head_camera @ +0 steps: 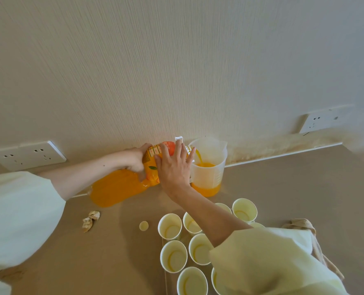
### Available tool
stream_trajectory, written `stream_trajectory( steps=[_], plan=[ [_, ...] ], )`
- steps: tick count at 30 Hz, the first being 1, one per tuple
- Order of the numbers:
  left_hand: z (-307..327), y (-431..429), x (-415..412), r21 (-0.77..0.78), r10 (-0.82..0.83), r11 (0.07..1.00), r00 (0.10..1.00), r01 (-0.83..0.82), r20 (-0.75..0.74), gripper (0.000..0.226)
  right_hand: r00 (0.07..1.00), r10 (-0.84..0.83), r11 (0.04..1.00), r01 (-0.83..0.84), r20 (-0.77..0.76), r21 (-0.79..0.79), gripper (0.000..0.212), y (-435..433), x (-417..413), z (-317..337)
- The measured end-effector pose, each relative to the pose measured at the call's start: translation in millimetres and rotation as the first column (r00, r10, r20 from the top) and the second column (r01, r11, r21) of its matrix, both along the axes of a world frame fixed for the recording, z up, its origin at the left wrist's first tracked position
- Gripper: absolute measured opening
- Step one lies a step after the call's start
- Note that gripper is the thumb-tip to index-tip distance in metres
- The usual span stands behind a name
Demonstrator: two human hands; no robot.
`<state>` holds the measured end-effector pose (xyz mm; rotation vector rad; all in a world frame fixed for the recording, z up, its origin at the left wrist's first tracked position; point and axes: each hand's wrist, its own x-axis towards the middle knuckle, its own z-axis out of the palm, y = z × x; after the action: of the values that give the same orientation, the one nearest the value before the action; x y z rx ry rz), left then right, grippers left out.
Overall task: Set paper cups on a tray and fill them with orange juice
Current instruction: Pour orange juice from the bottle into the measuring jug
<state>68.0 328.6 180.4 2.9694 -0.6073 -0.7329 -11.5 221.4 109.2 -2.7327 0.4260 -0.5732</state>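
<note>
A large orange juice bottle [117, 188] lies tilted almost flat, its mouth over a clear plastic measuring jug [208, 167]. Juice streams into the jug, which is part full. My left hand [134, 158] grips the bottle around its labelled middle. My right hand [172, 165] lies over the bottle's neck end with fingers spread and fairly straight, next to the jug. Several empty white paper cups [173, 255] stand close together on a clear tray [166, 279] at the lower right; my right sleeve hides some of them.
A round bottle cap [144, 226] and a crumpled scrap of wrapper [90, 220] lie on the brown tabletop left of the cups. A cloth bag's handles [304, 224] show at the right. Wall sockets [28, 155] sit behind the table.
</note>
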Motion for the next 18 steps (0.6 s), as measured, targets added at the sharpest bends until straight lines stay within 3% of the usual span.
stream_trajectory(
  steps=[18],
  plan=[
    [-9.2,0.2,9.7,0.048,-0.006,0.999,1.0,0.005,0.015,0.113,0.999,0.023,1.0,-0.023,-0.044,0.004,0.055,-0.9,-4.5,4.8]
  ],
)
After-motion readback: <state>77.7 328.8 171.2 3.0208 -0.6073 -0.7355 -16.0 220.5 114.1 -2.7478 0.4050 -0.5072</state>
